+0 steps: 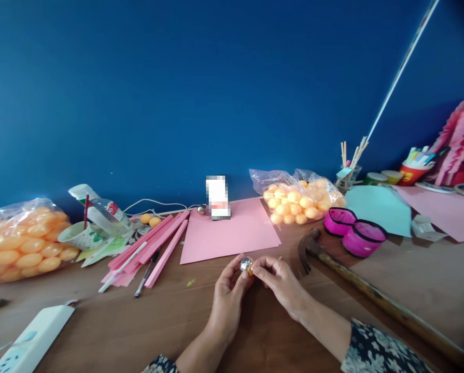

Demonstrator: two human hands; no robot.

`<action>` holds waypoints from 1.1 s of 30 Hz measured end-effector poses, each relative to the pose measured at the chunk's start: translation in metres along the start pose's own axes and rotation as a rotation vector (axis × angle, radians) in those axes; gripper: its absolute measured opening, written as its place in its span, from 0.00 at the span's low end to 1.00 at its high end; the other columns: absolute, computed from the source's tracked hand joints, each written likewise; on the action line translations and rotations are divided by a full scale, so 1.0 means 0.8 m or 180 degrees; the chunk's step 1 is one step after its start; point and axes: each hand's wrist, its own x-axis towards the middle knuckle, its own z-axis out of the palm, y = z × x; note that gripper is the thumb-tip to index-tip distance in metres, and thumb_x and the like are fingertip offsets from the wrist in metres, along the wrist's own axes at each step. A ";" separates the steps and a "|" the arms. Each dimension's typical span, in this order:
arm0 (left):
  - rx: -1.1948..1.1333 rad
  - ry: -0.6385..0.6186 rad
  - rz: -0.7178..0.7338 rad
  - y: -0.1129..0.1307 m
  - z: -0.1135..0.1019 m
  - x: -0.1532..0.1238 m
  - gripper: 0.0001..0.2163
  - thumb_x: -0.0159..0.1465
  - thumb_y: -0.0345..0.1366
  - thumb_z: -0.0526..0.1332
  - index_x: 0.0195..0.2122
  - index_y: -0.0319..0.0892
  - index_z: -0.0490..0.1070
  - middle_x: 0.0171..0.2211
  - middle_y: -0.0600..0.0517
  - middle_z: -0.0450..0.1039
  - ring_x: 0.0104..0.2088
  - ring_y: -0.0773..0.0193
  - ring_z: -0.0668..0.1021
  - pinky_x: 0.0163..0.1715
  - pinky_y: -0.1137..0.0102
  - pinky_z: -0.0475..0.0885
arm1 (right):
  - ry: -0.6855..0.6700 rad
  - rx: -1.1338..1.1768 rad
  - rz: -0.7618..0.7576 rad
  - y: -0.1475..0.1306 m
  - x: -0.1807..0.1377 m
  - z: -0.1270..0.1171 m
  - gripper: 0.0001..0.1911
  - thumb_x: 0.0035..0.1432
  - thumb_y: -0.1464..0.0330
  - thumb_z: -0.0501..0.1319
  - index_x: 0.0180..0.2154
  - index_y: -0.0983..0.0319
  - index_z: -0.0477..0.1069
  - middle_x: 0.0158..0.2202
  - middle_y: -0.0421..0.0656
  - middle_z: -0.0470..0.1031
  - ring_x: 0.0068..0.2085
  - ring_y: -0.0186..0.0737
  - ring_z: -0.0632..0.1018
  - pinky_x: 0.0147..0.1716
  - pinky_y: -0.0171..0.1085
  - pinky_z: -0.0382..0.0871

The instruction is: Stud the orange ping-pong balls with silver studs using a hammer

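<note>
Both hands meet over the wooden table [169,321] near its middle. My left hand [228,295] and my right hand [279,280] pinch a small shiny silver ball [246,264] between their fingertips; a bit of orange shows beside it. Just beyond the hands lies a pink paper sheet [232,230]. A hammer [313,248] with a long wooden handle lies to the right of my right hand.
Bags of orange balls sit at the left [22,243] and at the back right [299,199]. Pink paper strips [154,241], a pen, a paper cup [80,235], a bottle, two magenta round containers [352,230], teal paper [379,207] and a white power strip [33,339] are around.
</note>
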 end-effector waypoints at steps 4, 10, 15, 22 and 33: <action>0.0021 0.0006 0.0002 0.000 0.000 0.000 0.19 0.57 0.36 0.61 0.51 0.43 0.65 0.48 0.46 0.71 0.50 0.55 0.71 0.52 0.61 0.65 | -0.0002 -0.0032 -0.0039 0.001 0.001 0.000 0.10 0.55 0.62 0.59 0.28 0.62 0.69 0.24 0.37 0.67 0.25 0.31 0.64 0.25 0.32 0.56; 0.0065 0.0026 -0.0018 0.001 0.000 0.000 0.20 0.56 0.36 0.61 0.51 0.43 0.65 0.48 0.47 0.71 0.49 0.57 0.72 0.51 0.63 0.65 | -0.0028 -0.0099 -0.0020 0.003 0.001 0.000 0.10 0.55 0.62 0.58 0.28 0.63 0.69 0.23 0.36 0.65 0.25 0.30 0.63 0.25 0.31 0.57; 0.0158 0.0019 -0.0002 -0.001 -0.001 0.000 0.20 0.57 0.36 0.61 0.51 0.43 0.64 0.48 0.46 0.70 0.49 0.57 0.72 0.50 0.64 0.66 | -0.0074 -0.0046 0.0012 0.003 0.001 0.000 0.09 0.54 0.63 0.59 0.29 0.63 0.68 0.25 0.38 0.68 0.26 0.31 0.66 0.25 0.31 0.60; 0.0320 0.0072 0.0024 -0.002 -0.002 0.001 0.20 0.57 0.37 0.61 0.51 0.42 0.64 0.48 0.46 0.71 0.49 0.57 0.72 0.49 0.65 0.67 | -0.0008 0.0006 0.0031 -0.001 0.000 0.001 0.09 0.53 0.64 0.60 0.28 0.63 0.66 0.25 0.37 0.67 0.26 0.31 0.67 0.25 0.30 0.63; 0.0235 0.0078 0.0068 -0.009 -0.005 0.003 0.21 0.56 0.37 0.61 0.52 0.43 0.63 0.47 0.45 0.71 0.48 0.56 0.72 0.50 0.62 0.66 | -0.0071 0.0334 0.0143 0.005 0.004 -0.001 0.11 0.53 0.62 0.60 0.29 0.63 0.67 0.28 0.39 0.70 0.30 0.33 0.70 0.29 0.33 0.68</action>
